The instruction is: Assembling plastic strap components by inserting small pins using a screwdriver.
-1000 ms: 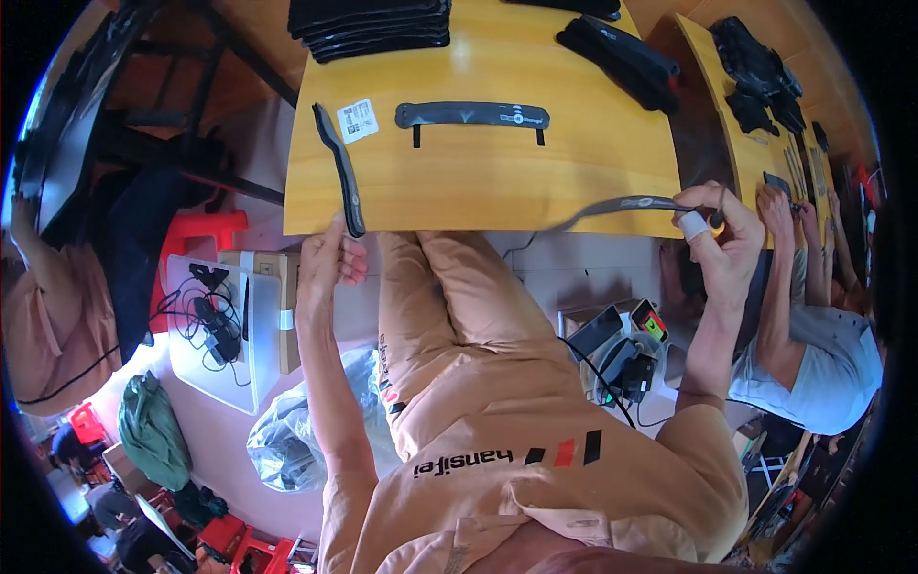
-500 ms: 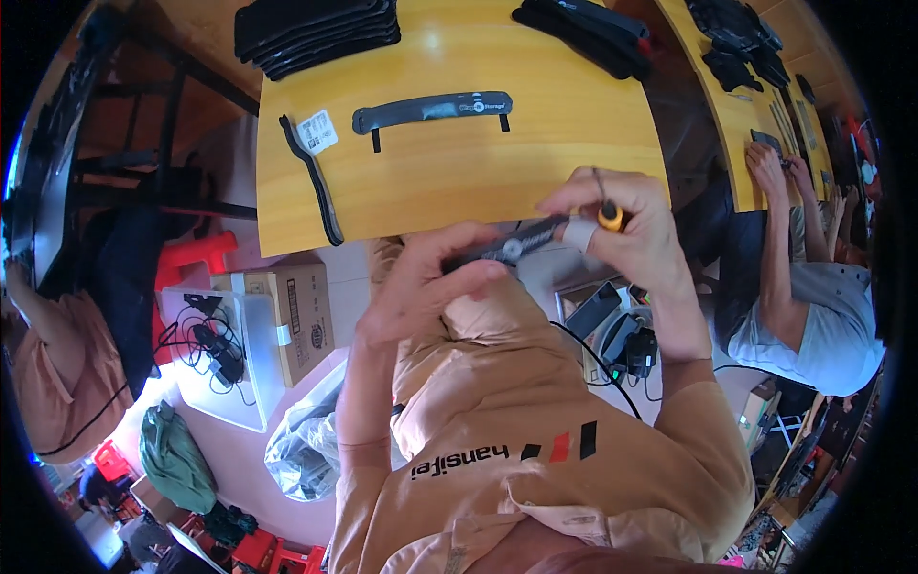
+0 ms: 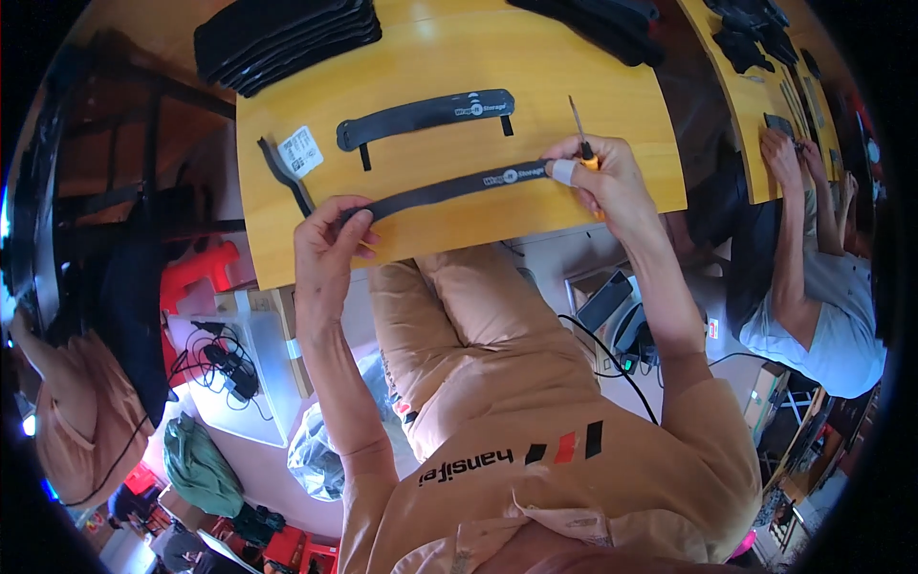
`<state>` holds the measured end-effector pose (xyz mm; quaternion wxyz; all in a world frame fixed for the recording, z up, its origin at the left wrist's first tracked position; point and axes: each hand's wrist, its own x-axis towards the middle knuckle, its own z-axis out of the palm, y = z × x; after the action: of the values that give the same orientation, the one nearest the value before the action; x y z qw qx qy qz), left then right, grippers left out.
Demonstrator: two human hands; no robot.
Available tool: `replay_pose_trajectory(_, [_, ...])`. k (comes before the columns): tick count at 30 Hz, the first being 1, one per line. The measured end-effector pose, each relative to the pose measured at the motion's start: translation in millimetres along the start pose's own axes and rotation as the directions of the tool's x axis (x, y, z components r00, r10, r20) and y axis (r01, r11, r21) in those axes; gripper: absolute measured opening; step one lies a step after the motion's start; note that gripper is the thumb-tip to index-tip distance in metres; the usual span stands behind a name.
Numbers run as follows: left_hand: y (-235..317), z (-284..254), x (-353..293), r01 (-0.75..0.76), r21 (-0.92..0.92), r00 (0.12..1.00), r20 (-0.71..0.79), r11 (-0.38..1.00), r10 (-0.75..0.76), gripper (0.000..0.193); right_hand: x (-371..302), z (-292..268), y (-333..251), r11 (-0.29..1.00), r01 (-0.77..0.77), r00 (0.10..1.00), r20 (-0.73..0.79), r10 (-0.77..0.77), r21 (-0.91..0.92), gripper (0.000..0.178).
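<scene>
A black strap [image 3: 440, 189] with pale printing is stretched between my two hands over the table's near edge. My left hand [image 3: 330, 251] pinches its left end between thumb and fingers. The right end is gripped by my right hand [image 3: 612, 182], which has white tape round a finger. Also tucked in that hand is a small screwdriver-like tool [image 3: 589, 157] with a yellow-and-black handle, its thin shaft pointing away from me. Just beyond lies a similar printed strap [image 3: 426, 112] with two short black tabs. A narrow black strip [image 3: 284, 178] and a white label [image 3: 300, 151] lie at the left.
Stacked black straps [image 3: 287, 43] occupy the far left of the yellow table [image 3: 612, 115], and another black pile [image 3: 598, 31] its far right. A co-worker's hands [image 3: 784, 158] are busy at the table on the right. Below left stands a clear bin [image 3: 215, 383] with cables.
The strap, earlier bunched between my hands near my lap, is now drawn out lengthwise over the table. My left hand has moved left and the hands are farther apart.
</scene>
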<state>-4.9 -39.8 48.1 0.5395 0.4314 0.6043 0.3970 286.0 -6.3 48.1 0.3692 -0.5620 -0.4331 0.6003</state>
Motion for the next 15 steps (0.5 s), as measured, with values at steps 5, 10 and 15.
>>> replay_pose_trajectory(5, [3, 2, 30, -0.073, -0.014, 0.978, -0.198, 0.997, 0.069, 0.012, 30, 9, 1, 0.999, -0.001, 0.999, -0.042, 0.003, 0.052, 0.007])
replay_pose_trajectory(10, [-12, 7, 51, -0.156, -0.108, 0.949, -0.291, 0.982, 0.119, 0.013, 54, 13, 2, 0.999, 0.038, 0.997, -0.072, -0.040, -0.030, 0.009])
replay_pose_trajectory(15, [-18, 18, 62, -0.209, -0.050, 0.919, -0.352, 0.977, 0.179, 0.016, 71, 16, 18, 0.984, 0.166, 0.979, -0.109, -0.173, -0.067, 0.011])
